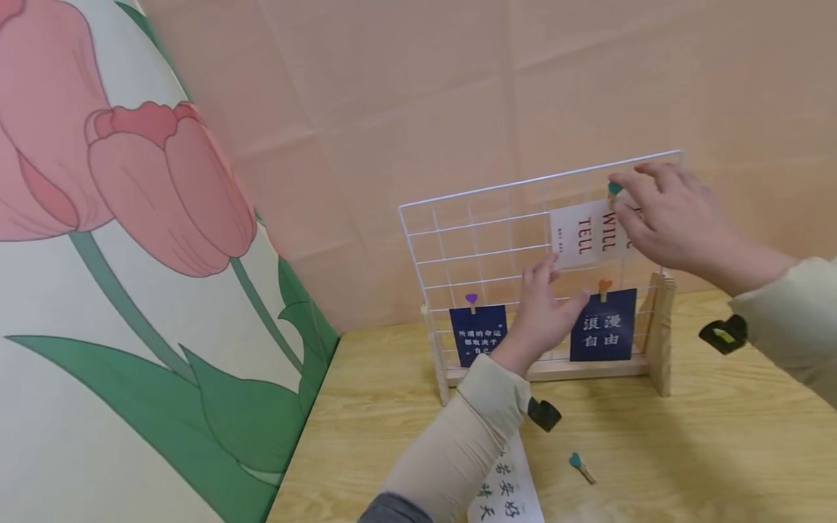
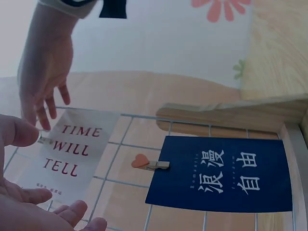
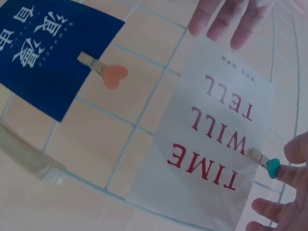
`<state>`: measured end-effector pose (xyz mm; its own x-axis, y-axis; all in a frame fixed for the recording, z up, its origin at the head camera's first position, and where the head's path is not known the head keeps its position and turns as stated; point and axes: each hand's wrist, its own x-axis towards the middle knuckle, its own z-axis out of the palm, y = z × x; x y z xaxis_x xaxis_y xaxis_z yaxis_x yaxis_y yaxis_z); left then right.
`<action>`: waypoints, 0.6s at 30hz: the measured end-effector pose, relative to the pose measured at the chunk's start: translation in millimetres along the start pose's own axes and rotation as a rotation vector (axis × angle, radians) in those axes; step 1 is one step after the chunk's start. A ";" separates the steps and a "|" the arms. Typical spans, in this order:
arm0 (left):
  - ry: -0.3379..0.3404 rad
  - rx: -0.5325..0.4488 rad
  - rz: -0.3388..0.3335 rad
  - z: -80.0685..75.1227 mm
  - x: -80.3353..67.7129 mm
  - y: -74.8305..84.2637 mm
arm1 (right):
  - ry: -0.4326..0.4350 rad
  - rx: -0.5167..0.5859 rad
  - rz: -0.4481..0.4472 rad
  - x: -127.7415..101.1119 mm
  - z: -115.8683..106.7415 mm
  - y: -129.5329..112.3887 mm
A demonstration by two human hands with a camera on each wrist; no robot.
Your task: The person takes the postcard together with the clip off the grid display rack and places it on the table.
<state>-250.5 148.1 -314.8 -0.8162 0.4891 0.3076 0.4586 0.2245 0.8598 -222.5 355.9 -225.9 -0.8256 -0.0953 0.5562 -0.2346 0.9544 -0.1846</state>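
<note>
The white wire grid (image 1: 497, 240) stands upright in its wooden stand (image 1: 662, 330) on the wooden table (image 1: 686, 443), and I place everything else from it. High on the grid's right side hangs the white "TIME WILL TELL" card (image 1: 585, 234). My right hand (image 1: 667, 218) is up at the grid's top right corner, thumb and forefinger pinching the small teal heart clip (image 1: 615, 189) that sits on the card's top edge; my other fingers are spread loosely. My left hand (image 1: 543, 309) is at the grid's middle, fingers straight and relaxed, fingertips (image 3: 226, 19) touching the card's lower edge without closing on anything.

Low on the grid's right side, a dark blue card (image 1: 603, 325) hangs from an orange heart clip (image 1: 604, 288). Low on its left side, another dark blue card (image 1: 479, 334) hangs from a purple heart clip (image 1: 471, 300). In front of the grid, on the table, lie a white card with black characters (image 1: 506, 490) and a loose teal heart clip (image 1: 580, 466).
</note>
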 end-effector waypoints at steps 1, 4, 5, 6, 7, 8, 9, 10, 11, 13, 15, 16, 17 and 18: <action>0.011 -0.042 -0.013 0.5 0.5 0.5 | -0.002 -0.008 -0.003 1.3 -1.1 0.0; 0.023 -0.122 -0.046 1.6 1.3 2.8 | -0.011 -0.037 -0.008 4.7 -4.2 -0.1; 0.028 -0.131 -0.052 2.0 1.7 3.5 | -0.018 -0.043 -0.003 5.7 -5.3 -0.1; 0.032 -0.132 -0.053 2.4 2.1 4.3 | -0.026 -0.050 0.001 6.5 -6.3 0.0; 0.038 -0.137 -0.051 2.2 2.4 4.4 | -0.033 -0.056 0.005 7.3 -7.0 -0.6; 0.044 -0.141 -0.049 1.7 2.8 4.4 | -0.039 -0.063 0.010 8.1 -7.7 -1.2; 0.052 -0.142 -0.047 1.2 3.7 3.7 | -0.048 -0.072 0.014 8.9 -8.5 -1.8; 0.057 -0.153 -0.045 0.1 4.6 3.2 | -0.063 -0.077 0.021 9.8 -9.6 -2.4; 0.062 -0.178 -0.044 -1.3 5.7 2.5 | -0.077 -0.087 0.027 11.0 -10.6 -3.1; 0.083 -0.222 -0.035 -5.7 9.0 0.4 | -0.111 -0.119 0.036 14.3 -12.3 -5.0; 0.109 -0.241 -0.029 -11.8 12.6 -1.8 | -0.147 -0.139 0.043 18.6 -12.9 -7.8; 0.123 -0.248 -0.026 -14.9 14.3 -2.7 | -0.160 -0.145 0.046 21.0 -12.6 -9.4; 0.137 -0.242 -0.023 -17.9 15.9 -3.4 | -0.169 -0.151 0.046 23.3 -12.0 -10.8; 0.150 -0.220 -0.018 -20.5 17.6 -4.0 | -0.176 -0.154 0.050 25.3 -11.1 -12.1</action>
<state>-273.8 138.6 -304.5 -0.8738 0.3528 0.3346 0.3698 0.0355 0.9284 -234.8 345.1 -200.6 -0.9140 -0.0819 0.3975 -0.1215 0.9897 -0.0754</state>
